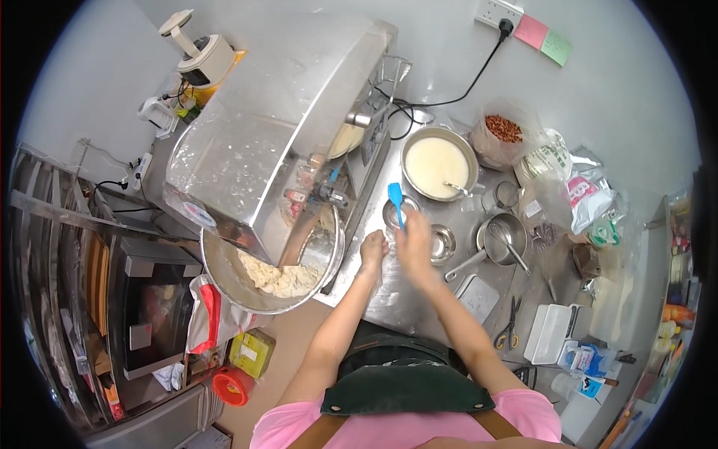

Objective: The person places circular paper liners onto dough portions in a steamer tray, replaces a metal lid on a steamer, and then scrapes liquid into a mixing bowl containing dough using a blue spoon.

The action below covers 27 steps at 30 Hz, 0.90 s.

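Observation:
My right hand, slightly blurred, is closed around the handle of a blue spatula. Its blade points away from me, over the metal worktop. Close by on the left, my left hand has its fingers curled in; what they may hold is hidden. A small metal bowl lies just beyond the hands, partly covered by the right one. Another small metal bowl stands right of that hand. Farther back, a large metal pot holds pale creamy liquid and a utensil whose handle leans on the rim.
At the left stands a big mixer, its bowl holding rough dough. To the right are a saucepan with a whisk, scissors, a white tray and a bag of reddish-brown nuts or beans.

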Each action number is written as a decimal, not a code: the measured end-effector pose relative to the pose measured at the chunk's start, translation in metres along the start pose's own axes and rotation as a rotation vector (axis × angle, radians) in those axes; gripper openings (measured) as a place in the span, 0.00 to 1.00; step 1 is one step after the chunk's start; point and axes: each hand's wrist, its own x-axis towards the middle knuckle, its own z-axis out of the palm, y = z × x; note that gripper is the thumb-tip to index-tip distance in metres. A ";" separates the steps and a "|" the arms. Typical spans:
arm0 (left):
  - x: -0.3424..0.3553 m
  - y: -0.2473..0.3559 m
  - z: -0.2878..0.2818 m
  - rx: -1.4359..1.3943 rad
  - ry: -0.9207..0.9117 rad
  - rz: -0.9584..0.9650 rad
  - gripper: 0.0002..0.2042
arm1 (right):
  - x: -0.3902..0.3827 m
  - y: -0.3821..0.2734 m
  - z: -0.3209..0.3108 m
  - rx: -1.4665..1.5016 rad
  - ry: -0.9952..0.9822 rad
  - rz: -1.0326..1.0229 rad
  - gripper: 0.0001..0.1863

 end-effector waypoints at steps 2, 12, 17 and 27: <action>-0.031 -0.004 -0.023 0.042 -0.094 -0.039 0.11 | 0.075 -0.005 -0.013 0.455 0.142 0.250 0.16; -0.157 0.021 -0.154 -0.601 -0.354 -0.019 0.28 | 0.402 0.071 0.019 0.931 -0.222 0.798 0.21; -0.173 0.005 -0.208 -0.578 -0.243 -0.026 0.28 | 0.501 0.094 -0.099 0.587 -0.141 0.293 0.16; -0.284 0.181 -0.251 -0.206 0.640 0.960 0.17 | 0.141 -0.225 -0.142 0.451 -0.025 -0.700 0.10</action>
